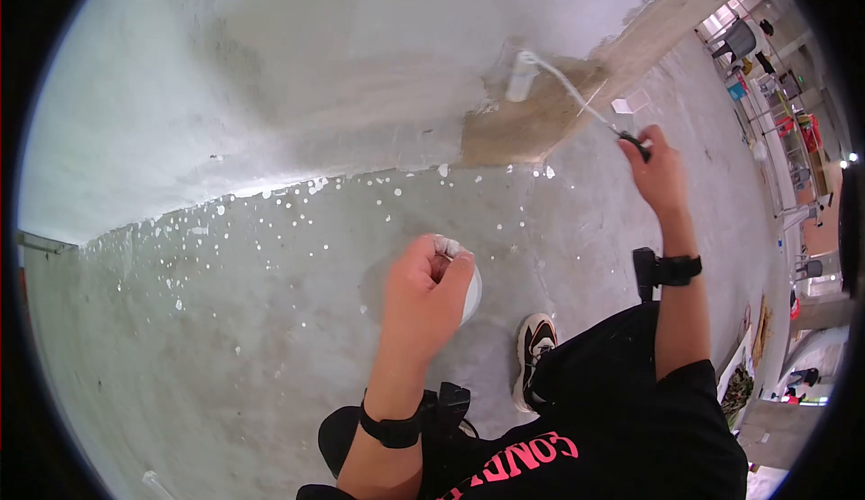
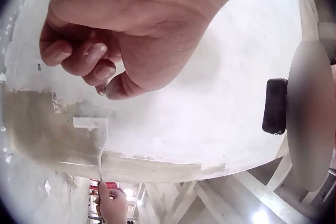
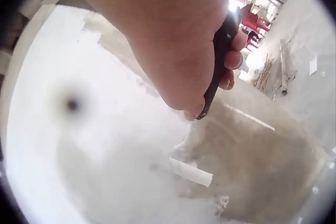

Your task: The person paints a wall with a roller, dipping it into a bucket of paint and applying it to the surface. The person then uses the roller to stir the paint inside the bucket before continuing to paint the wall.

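Note:
My right hand (image 1: pixel 662 176) grips the black handle (image 3: pixel 218 69) of a paint roller, out to the right of my body. Its white roller sleeve (image 1: pixel 520 77) lies against the wall, at the border of a brown patch (image 1: pixel 505 131) and the whitish coat. In the left wrist view the sleeve (image 2: pixel 89 122) shows below my left hand (image 2: pixel 131 29). That hand (image 1: pixel 425 288) hangs before my body with fingers loosely curled, paint marks on the fingertips and nothing visible in its hold. Beneath it in the head view, a white round container (image 1: pixel 471 297) is mostly hidden.
White paint spots dot the grey floor (image 1: pixel 297 338) along the wall's base. My shoe (image 1: pixel 535 356) is on the floor right of the container. A white flat piece (image 1: pixel 622 105) lies past the wall's corner. Chairs (image 1: pixel 739 40) and racks stand at the far right.

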`<state>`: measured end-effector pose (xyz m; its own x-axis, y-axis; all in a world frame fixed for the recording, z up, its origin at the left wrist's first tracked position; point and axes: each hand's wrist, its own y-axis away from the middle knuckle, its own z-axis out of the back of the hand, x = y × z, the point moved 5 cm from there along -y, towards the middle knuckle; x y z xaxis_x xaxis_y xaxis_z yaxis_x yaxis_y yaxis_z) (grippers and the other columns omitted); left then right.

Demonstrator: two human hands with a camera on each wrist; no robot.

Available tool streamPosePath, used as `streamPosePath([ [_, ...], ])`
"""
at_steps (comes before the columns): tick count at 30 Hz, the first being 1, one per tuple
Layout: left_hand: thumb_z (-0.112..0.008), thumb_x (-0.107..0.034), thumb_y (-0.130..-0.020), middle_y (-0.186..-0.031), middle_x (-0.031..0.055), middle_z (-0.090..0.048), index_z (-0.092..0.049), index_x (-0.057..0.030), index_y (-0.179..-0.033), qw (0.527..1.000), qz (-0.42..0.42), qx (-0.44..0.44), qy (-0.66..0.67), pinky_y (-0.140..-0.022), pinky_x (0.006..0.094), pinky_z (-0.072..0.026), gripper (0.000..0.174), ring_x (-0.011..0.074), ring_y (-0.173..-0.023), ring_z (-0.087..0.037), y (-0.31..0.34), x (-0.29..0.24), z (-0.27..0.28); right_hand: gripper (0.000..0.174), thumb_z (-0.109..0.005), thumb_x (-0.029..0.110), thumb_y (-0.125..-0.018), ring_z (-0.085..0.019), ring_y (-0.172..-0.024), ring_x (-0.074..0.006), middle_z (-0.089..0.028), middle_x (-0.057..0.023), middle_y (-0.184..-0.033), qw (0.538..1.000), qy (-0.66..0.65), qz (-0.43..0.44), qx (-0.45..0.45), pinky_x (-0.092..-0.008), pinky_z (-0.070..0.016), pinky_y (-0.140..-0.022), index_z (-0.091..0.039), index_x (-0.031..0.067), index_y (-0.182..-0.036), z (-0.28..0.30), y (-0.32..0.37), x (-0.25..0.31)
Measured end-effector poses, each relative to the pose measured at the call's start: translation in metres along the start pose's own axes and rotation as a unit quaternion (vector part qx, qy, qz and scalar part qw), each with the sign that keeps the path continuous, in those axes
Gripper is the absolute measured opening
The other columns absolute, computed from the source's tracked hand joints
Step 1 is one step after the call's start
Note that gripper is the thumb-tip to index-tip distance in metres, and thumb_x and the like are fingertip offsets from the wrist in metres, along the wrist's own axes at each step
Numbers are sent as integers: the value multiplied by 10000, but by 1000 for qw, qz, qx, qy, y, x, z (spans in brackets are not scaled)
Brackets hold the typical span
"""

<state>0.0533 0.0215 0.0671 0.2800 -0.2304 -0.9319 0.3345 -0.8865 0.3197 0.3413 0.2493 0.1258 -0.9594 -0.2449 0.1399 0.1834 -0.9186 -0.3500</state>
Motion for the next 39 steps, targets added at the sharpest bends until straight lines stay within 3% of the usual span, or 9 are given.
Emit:
streamPosePath([
  [7,-597,-87,-909,-739,-43,-571,-585,-15,-907,998,4,36,-49,-586,202,-383,74,14,-654,-481,7,7,-1,372,-695,419,-837,-632,-661,-384,-635,-170,-666,998,39,-57,12,-473,-454,-560,-556,82,-909,38,-1,-17],
  [10,-606,-121,-887,-636,-14,-535,-577,-17,-861,999,-14,18,-35,-525,244,-369,111,50,-574,-463,9,8,0,358,-698,408,-829,-632,-651,-375,-644,-158,-677,999,47,23,-9,-469,-458,-556,-562,82,-889,27,-1,22],
  [12,-608,-120,-885,-636,-11,-534,-579,-17,-862,999,-24,9,-43,-528,247,-373,109,53,-579,-462,9,5,3,356,-697,414,-826,-637,-657,-364,-652,-137,-691,993,-57,107,-12,-462,-467,-559,-567,88,-889,3,-1,56],
  [17,-593,-90,-907,-735,-40,-575,-596,-15,-876,999,-12,6,-46,-582,207,-384,81,12,-660,-481,3,-2,5,359,-661,418,-845,-643,-684,-362,-641,-139,-695,980,-88,175,37,-480,-480,-590,-543,87,-918,-61,4,159],
  [22,-602,-113,-902,-713,-59,-549,-600,-37,-868,996,-21,-34,-75,-544,206,-334,84,7,-623,-438,-12,-2,8,396,-654,450,-853,-637,-685,-365,-649,-122,-700,980,-114,145,78,-468,-483,-599,-564,70,-912,-95,16,211],
  [24,-609,-120,-889,-690,-38,-553,-593,-22,-858,997,-16,-36,-66,-549,225,-358,104,30,-614,-451,-16,3,10,388,-658,442,-849,-643,-712,-362,-656,-126,-721,982,-92,115,117,-468,-487,-620,-565,75,-933,-98,16,216],
  [28,-618,-130,-875,-670,-15,-561,-590,-11,-850,998,-1,-32,-46,-560,242,-386,125,52,-612,-468,-17,6,15,394,-665,455,-839,-649,-739,-360,-661,-130,-742,987,-70,118,86,-461,-491,-640,-562,87,-937,-91,9,186],
  [30,-619,-132,-875,-669,-16,-559,-591,-13,-851,999,-2,-30,-36,-561,240,-387,124,51,-613,-469,-14,2,14,409,-676,465,-828,-650,-756,-364,-665,-132,-760,993,-60,101,14,-460,-493,-659,-549,95,-946,-62,7,162],
  [39,-622,-133,-879,-653,-15,-564,-594,-20,-862,999,-20,-24,-7,-540,238,-388,117,45,-592,-482,-7,-6,12,401,-693,436,-822,-637,-727,-409,-638,-177,-709,999,37,-8,1,-499,-472,-612,-525,87,-927,-19,0,39],
])
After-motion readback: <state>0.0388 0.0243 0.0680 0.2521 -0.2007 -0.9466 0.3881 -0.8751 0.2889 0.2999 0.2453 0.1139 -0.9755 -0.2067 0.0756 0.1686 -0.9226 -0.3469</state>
